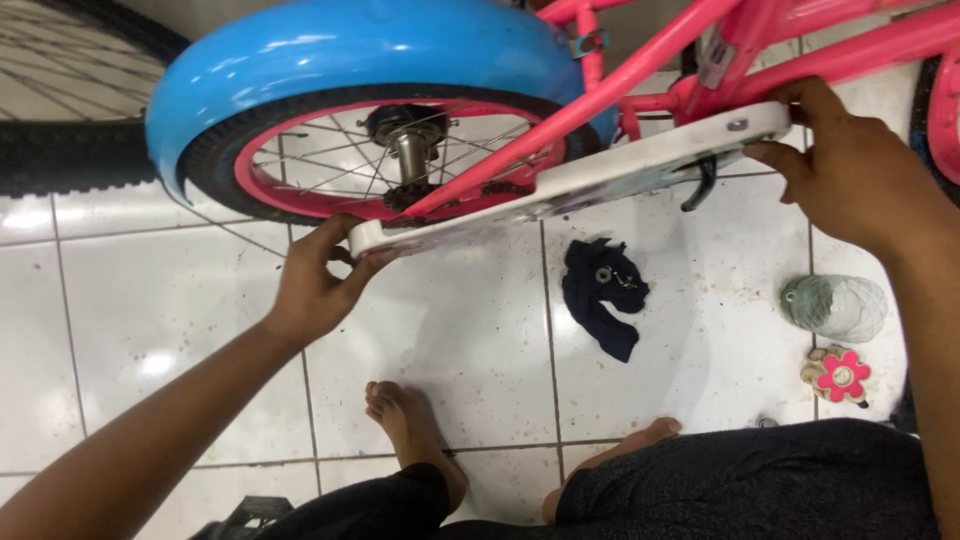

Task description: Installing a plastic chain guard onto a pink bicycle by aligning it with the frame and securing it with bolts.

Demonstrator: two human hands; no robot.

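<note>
A small pink bicycle (640, 70) stands over a white tiled floor, its rear wheel (400, 160) with a pink rim under a blue mudguard (340, 50). A long white chain guard (580, 180) runs along the chain side. My left hand (315, 280) grips its rear end near the wheel hub. My right hand (850, 170) holds its front end by the crank, fingers pinched on the edge. A black pedal arm (702, 185) pokes out below the guard.
A dark rag (603, 295) with small metal parts on it lies on the tiles (150, 300). A round glass-like object (835, 305) and a pink flower-shaped piece (840, 375) lie at the right. My bare feet (410, 420) are below. Another black tyre (70, 155) stands at the left.
</note>
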